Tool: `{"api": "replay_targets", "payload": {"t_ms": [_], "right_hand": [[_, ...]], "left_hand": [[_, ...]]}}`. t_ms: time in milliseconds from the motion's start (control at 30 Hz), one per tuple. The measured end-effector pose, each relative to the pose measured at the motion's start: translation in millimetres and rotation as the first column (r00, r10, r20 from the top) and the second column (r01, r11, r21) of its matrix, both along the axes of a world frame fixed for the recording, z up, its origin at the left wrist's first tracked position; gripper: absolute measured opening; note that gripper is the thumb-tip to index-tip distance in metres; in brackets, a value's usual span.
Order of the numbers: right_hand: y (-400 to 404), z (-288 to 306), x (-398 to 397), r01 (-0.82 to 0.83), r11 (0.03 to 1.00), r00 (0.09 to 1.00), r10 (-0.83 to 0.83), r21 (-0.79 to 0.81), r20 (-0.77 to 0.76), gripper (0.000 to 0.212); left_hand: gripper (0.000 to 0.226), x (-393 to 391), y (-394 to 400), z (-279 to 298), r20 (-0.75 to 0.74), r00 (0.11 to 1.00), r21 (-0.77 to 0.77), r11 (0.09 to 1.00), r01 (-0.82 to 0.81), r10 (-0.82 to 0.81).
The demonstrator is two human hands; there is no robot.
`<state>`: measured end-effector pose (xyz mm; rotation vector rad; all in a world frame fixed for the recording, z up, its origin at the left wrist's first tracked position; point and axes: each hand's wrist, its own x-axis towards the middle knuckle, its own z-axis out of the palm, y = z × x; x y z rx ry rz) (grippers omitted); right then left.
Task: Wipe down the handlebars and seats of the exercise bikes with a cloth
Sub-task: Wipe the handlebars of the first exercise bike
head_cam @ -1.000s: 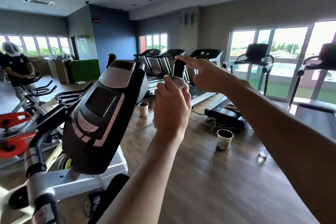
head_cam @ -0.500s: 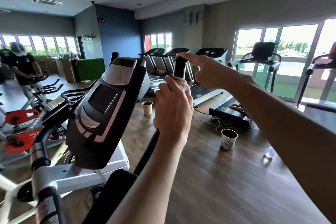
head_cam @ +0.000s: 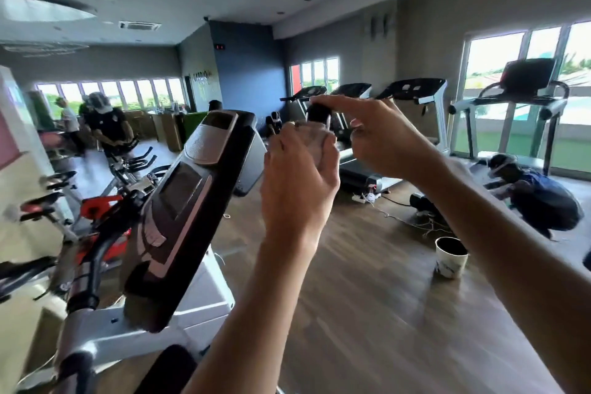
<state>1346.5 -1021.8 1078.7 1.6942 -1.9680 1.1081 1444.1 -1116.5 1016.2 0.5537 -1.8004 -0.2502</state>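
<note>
A black upright handlebar grip of the exercise bike rises right of the bike's black and silver console. My left hand grips a pale grey cloth wrapped round the grip just below its top. My right hand reaches in from the right, its straight index finger lying across the grip's top end and its other fingers loosely bent behind. The bar's lower part is hidden by my left forearm. No seat is in view.
Red and black spin bikes crowd the left, where a person works. Treadmills line the windows. On the wood floor stand a paper cup and loose cables; a person crouches at right.
The view has pulled back and tilted, bringing the crouching person into sight at right. Both hands stay on the grip, the left with the cloth slightly lower under the right index finger.
</note>
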Motion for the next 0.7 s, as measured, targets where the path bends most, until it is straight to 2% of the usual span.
{"api": "replay_targets", "payload": {"t_ms": [100,167,267,333,433,567,700], "right_hand": [[-14,-3,-27,-0.131,0.988,0.991,0.130,-0.087,-0.010,0.077],[-25,2,-44,-0.282,0.958,0.959,0.282,-0.057,-0.007,0.069],[-37,14,-64,-0.551,0.834,0.835,0.550,0.041,0.034,0.050],[-45,20,-79,-0.663,0.740,0.744,0.668,0.114,-0.010,0.042],[-62,23,-99,-0.738,0.655,0.657,0.752,0.163,-0.053,0.042],[-85,13,-113,-0.846,0.519,0.514,0.855,0.119,-0.074,0.038],[-99,9,-116,-0.903,0.423,0.418,0.905,0.071,-0.076,0.039]], "left_hand": [[0.051,-5,-7,0,-0.020,1.000,0.014,1.000,-0.008,0.008],[0.042,-6,-9,1,-0.075,0.995,0.078,0.994,0.077,-0.071],[0.017,-4,-4,3,-0.167,0.972,0.162,0.968,0.194,-0.167],[0.016,-3,4,3,-0.211,0.963,0.240,0.946,0.218,-0.168],[0.016,-2,8,1,-0.227,0.964,0.314,0.927,0.207,-0.139],[0.023,2,11,-2,-0.068,0.997,0.118,0.992,0.039,-0.031],[0.039,7,17,-7,0.031,0.992,-0.009,0.993,-0.119,0.119]]}}
